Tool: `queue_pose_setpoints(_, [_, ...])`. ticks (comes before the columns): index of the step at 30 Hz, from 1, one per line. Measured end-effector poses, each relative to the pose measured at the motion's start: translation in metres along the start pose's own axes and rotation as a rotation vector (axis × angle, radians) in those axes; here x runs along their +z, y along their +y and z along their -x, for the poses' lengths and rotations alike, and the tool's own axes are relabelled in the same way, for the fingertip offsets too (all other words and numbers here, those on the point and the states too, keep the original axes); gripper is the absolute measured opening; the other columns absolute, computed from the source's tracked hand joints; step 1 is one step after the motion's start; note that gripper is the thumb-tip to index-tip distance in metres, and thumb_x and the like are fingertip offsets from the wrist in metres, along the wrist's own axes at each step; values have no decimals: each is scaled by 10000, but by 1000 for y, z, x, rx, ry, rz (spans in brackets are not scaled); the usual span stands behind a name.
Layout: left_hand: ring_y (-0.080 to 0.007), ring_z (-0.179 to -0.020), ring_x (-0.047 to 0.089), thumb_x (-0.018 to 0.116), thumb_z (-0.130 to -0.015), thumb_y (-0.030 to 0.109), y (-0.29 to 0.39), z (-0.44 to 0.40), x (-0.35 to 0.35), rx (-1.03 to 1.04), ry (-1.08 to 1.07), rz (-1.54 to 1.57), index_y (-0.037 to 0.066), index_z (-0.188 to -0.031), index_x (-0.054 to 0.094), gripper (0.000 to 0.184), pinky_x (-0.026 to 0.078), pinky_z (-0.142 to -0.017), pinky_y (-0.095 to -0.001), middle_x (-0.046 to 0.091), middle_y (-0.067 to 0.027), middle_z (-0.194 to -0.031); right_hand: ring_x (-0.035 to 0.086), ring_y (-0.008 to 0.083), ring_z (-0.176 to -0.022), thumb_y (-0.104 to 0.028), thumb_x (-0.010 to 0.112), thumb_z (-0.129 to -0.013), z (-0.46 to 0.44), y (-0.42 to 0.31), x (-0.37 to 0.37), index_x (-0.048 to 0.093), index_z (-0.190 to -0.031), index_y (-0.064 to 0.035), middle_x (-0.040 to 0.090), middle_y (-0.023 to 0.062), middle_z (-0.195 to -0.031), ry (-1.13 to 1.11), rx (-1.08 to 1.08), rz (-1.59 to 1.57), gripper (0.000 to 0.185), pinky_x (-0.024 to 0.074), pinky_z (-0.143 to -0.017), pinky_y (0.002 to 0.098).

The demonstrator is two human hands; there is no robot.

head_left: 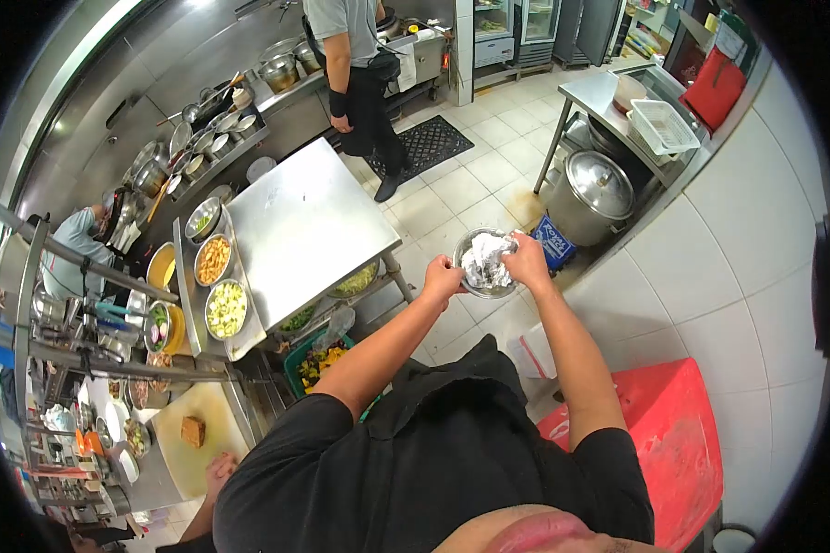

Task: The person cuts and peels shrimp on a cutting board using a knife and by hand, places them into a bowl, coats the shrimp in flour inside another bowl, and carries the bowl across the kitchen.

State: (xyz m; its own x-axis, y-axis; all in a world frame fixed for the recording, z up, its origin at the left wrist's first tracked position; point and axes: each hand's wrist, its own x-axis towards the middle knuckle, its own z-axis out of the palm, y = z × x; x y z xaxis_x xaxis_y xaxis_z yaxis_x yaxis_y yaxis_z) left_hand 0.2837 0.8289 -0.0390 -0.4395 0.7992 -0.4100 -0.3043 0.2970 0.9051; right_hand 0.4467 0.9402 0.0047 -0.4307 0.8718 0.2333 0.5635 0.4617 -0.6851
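A round metal bowl (470, 286) with white powdery stuff (489, 258) in it is held out in front of my body, over the tiled floor. My left hand (443, 278) grips the bowl's left rim with bent fingers. On the other side, my right hand (527, 261) is closed at the right edge of the bowl, against the white stuff. Its fingertips are partly hidden, and whether it holds the rim or some of the powder I cannot tell.
A steel table (314, 217) with bowls of cut food stands left. A red bin (673, 433) is close at my right. Beyond are a large lidded pot (599, 184) and a side table (599, 90). Other people stand at the cooking line and near the cutting board (180, 452).
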Motion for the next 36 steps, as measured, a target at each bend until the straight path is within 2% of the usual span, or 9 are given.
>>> queue_pose_setpoints(5, [-242, -652, 645, 575, -770, -32, 31, -73, -2, -1, 3, 71, 6, -856, 455, 153, 607, -543, -378, 557, -117, -813, 654, 373, -807, -110, 676, -641, -82, 1, 11, 645, -922, 18, 659, 235, -840, -14, 21, -24, 311, 508, -719, 399])
queue_pose_setpoints(9, [-249, -658, 643, 596, -764, -34, 61, -139, 8, -14, 59, 65, 23, -823, 447, 171, 614, -582, -428, 561, -108, -782, 646, 383, -893, -117, 664, -640, -162, 13, 18, 651, -1018, 17, 658, 250, -908, -81, 77, -108, 401, 511, -799, 391])
queue_pose_setpoints(13, [-228, -630, 625, 573, -746, -46, 90, -226, 25, -8, 128, 55, 15, -828, 439, 168, 610, -532, -400, 535, -98, -780, 646, 373, -909, -110, 670, -641, -263, 50, 40, 650, -1017, 17, 656, 247, -935, -32, -11, -165, 397, 510, -804, 387])
queue_pose_setpoints(16, [-218, -623, 612, 575, -740, -51, 126, -278, 46, -7, 162, 139, 19, -811, 434, 173, 610, -528, -403, 516, -84, -754, 643, 373, -918, -112, 675, -647, -342, 59, 30, 650, -1019, 14, 655, 244, -950, -174, 16, -216, 393, 508, -810, 386])
queue_pose_setpoints(20, [-226, -617, 617, 575, -739, -70, 161, -359, 66, 25, 202, 138, 22, -813, 431, 186, 610, -527, -404, 525, -97, -753, 639, 370, -921, -111, 693, -667, -443, 73, 27, 651, -992, 15, 660, 229, -959, -59, -136, -171, 351, 503, -811, 389])
queue_pose_setpoints(25, [-219, -644, 630, 576, -758, -59, 212, -436, 94, 17, 234, 174, 31, -813, 443, 170, 608, -559, -391, 542, -91, -765, 643, 362, -912, -100, 707, -665, -556, 83, 31, 657, -988, 4, 668, 214, -950, -221, -82, -211, 343, 504, -812, 383])
queue_pose_setpoints(34, [-226, -643, 638, 595, -765, -40, 268, -628, 115, 8, 210, 145, 24, -814, 466, 152, 601, -552, -390, 549, -95, -777, 650, 358, -898, -91, 701, -661, -739, 115, 60, 668, -973, -15, 671, 208, -945, -207, -76, -202, 323, 510, -812, 374])
queue_pose_setpoints(35, [-228, -644, 639, 599, -766, -36, 281, -648, 118, 5, 211, 167, 23, -818, 467, 154, 600, -548, -391, 550, -97, -779, 659, 338, -905, -92, 697, -670, -763, 134, 75, 675, -956, -20, 677, 205, -949, -104, -176, -143, 296, 509, -823, 369])
queue_pose_setpoints(36, [-229, -644, 640, 603, -766, -32, 292, -670, 121, -6, 211, 192, 22, -822, 468, 156, 599, -543, -392, 551, -99, -781, 666, 287, -910, -59, 693, -676, -790, 143, 82, 680, -983, -28, 688, 181, -958, -174, -117, -186, 309, 504, -834, 353])
